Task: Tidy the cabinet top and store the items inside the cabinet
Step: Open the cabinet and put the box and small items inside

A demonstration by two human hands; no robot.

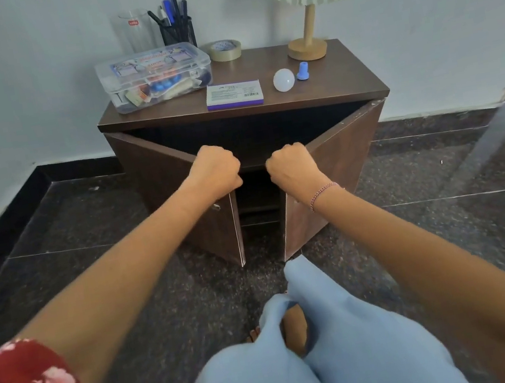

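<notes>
Two sets of fingers curled tight: left hand clenched over the upper inner corner of the left door of the cabinet, right hand clenched likewise on the right door. Fingertips hidden behind the door edges; knuckles up; thin bracelet at the right wrist. Both doors standing partway open from the cabinet front, with a dark interior and a shelf visible in the gap. On the cabinet top, left front: clear plastic box of small items. Behind it at the back left edge: drinking glass and mesh pen holder. Back centre: tape roll. Back right: lamp. Front centre: flat white-and-purple box. To its right: white bulb, with a small blue piece just beside; contact between the two not determinable. Dark stone floor around the cabinet base. In front of the cabinet: pale blue trousers and a bare foot. Red floral sleeves on both arms.
</notes>
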